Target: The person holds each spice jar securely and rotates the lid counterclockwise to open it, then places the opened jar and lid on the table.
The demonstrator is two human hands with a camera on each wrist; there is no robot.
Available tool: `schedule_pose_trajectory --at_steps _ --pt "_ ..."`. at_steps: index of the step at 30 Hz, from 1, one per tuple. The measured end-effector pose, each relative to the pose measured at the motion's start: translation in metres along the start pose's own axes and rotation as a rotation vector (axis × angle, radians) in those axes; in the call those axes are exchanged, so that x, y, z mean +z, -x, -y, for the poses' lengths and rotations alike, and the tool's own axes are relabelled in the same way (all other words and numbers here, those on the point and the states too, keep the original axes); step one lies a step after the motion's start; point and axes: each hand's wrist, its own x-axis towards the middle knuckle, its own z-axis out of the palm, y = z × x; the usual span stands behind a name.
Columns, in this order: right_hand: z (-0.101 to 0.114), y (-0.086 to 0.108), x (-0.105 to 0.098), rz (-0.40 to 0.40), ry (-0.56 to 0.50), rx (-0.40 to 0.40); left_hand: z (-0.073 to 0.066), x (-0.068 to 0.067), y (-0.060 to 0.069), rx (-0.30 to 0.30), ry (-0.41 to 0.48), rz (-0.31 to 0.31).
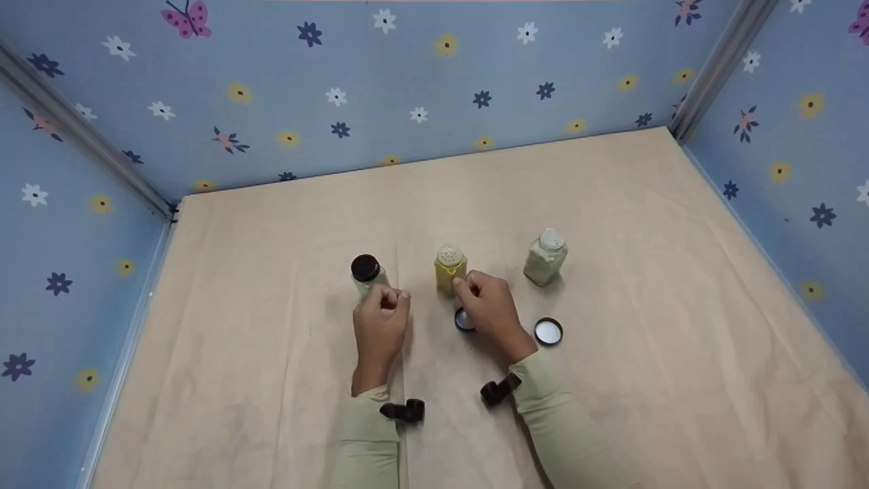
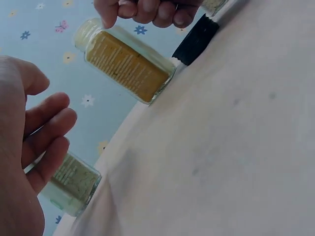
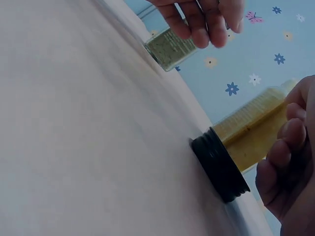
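Note:
My left hand (image 1: 381,327) is at the near side of a black-capped glass jar (image 1: 366,270), its fingers loosely bent and holding nothing. That jar, with green contents (image 2: 76,182), is behind the left fingers in the left wrist view. My right hand (image 1: 490,305) is close by a jar of yellow powder (image 1: 445,275) with a perforated top, fingers loosely curled with nothing seen in them; whether it touches the jar I cannot tell. One black lid (image 1: 464,319) lies on the cloth in front of the yellow jar, partly behind the right hand.
A square glass jar with pale contents (image 1: 544,261) and a perforated top stands to the right. A second black-rimmed lid (image 1: 548,331) lies in front of it, white inside up. Cream cloth (image 1: 237,326) covers the table; flowered blue panels (image 1: 380,75) stand behind and at both sides.

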Motion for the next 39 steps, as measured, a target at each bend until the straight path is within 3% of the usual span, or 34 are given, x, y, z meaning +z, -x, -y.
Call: schedule_pose_trajectory --at_steps 7,15,24,33,39 --pt "0.003 0.001 0.001 0.007 -0.039 0.003 0.002 -0.006 -0.002 0.020 -0.004 -0.111" --pt "0.002 0.002 0.003 0.001 -0.043 -0.019 0.009 -0.018 -0.006 0.058 -0.064 -0.151" --pt "0.004 0.003 0.004 -0.025 -0.061 -0.026 0.017 -0.035 -0.012 -0.030 -0.050 -0.184" --pt "0.005 0.004 0.004 -0.033 -0.072 -0.020 0.018 -0.038 -0.013 -0.070 -0.055 -0.179" --pt "0.009 0.009 0.013 0.022 -0.052 -0.064 0.022 -0.039 -0.014 -0.137 -0.078 -0.155"
